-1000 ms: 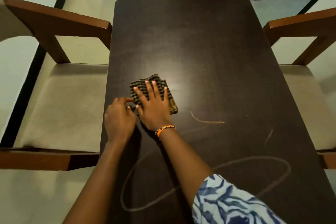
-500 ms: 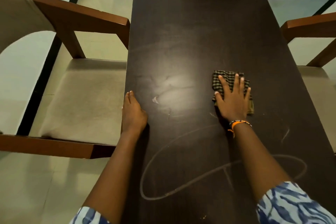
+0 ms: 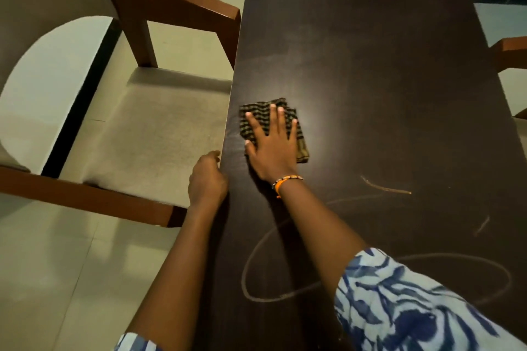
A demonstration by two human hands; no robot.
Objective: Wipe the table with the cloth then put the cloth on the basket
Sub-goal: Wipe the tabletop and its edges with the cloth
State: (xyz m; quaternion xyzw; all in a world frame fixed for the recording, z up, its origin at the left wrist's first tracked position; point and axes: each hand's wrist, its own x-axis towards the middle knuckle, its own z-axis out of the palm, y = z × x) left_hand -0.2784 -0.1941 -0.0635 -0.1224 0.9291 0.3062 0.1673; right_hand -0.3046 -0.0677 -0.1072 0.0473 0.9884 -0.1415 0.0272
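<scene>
pressing flat on the cloth (image 3: 301,138), your right hand (image 3: 273,151) lies with its fingers straight and spread, palm down, nothing curled round the fabric. the cloth is a folded checked square in dark and tan, lying on the table (image 3: 385,71) close to its left edge, about midway along that edge; its far and right borders show beyond your fingertips. your left hand (image 3: 206,179) sits at the table's left edge, just nearer you than the cloth and apart from it; its fingers curl down over the edge, and you cannot tell from this view whether they grip the edge or merely rest there. a beaded orange band (image 3: 282,181) sits on your right wrist, and a blue-and-white patterned sleeve (image 3: 399,302) covers the right upper arm. chalk-like marks (image 3: 385,188) remain on the table: a short stroke right of your right wrist and a large loop toward the near edge, partly under your right arm. a wooden armchair (image 3: 159,6) with a pale seat stands against the table's left edge. a second chair's arm (image 3: 510,51) shows at the right edge.
</scene>
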